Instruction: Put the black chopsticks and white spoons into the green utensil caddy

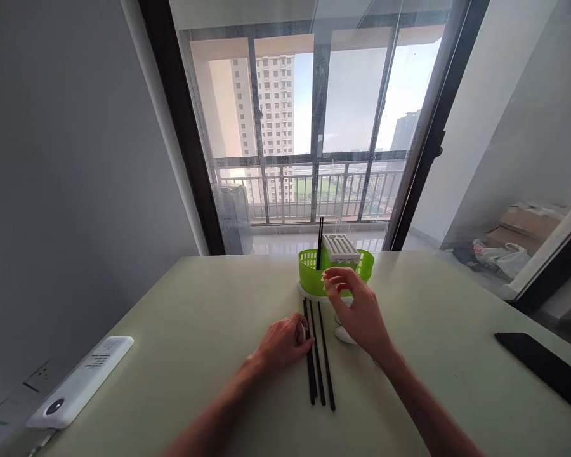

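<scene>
A green utensil holder [309,274] with a white slotted insert [341,247] stands at the far middle of the pale table [195,330]. One black chopstick [320,244] stands upright in it. Three black chopsticks [320,355] lie side by side on the table in front of it. My left hand [285,343] rests on the table with its fingertips touching the leftmost chopstick. My right hand [354,311] hovers just in front of the holder, fingers loosely curled and apart, holding nothing that I can see. A small white object [345,334] lies under that hand.
A white remote-like device [83,381] lies at the table's left front edge. A black flat object [547,368] lies at the right edge. Behind the table are a glass balcony door [314,127] and railing. Cardboard and bags [514,244] sit on the floor at right.
</scene>
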### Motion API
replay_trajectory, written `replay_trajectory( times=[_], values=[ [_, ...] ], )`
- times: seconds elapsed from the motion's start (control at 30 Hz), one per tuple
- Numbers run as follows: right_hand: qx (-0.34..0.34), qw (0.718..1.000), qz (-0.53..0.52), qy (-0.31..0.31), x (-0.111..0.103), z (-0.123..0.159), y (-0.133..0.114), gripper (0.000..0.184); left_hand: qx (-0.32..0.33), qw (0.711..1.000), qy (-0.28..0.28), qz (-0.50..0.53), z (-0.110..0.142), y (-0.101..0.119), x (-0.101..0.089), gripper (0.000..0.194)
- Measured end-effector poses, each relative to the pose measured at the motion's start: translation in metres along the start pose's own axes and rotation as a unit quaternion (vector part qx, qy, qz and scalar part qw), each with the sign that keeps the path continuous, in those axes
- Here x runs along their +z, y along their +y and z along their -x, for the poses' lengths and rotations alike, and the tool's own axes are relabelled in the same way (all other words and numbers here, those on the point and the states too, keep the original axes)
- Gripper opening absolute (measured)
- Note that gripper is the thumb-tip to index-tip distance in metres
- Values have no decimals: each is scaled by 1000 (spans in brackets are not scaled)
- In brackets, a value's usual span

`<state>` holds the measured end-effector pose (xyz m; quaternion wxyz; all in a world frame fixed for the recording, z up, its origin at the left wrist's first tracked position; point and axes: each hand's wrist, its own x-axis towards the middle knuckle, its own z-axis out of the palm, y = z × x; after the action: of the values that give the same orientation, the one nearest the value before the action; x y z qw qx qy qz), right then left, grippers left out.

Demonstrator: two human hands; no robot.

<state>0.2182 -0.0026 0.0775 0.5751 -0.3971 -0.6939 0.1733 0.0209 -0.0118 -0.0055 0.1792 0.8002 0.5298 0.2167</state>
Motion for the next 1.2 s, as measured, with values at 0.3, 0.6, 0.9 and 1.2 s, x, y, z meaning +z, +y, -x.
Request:
replay_trajectory(
  times=[0.3,0.6,0.9,1.2],
  values=[
    [203,957,-120,-169,0,117,35,35,25,998,2,-61,0,-8,-7,37],
    [153,975,-32,-157,9,142,31,29,-55,982,41,-173,-4,-35,-29,33],
    [77,991,63,-89,12,150,27,22,-101,955,84,-265,-8,-42,-26,20],
    [79,990,50,-109,13,149,27,22,-114,919,117,-359,-11,-46,-23,16]
  ],
)
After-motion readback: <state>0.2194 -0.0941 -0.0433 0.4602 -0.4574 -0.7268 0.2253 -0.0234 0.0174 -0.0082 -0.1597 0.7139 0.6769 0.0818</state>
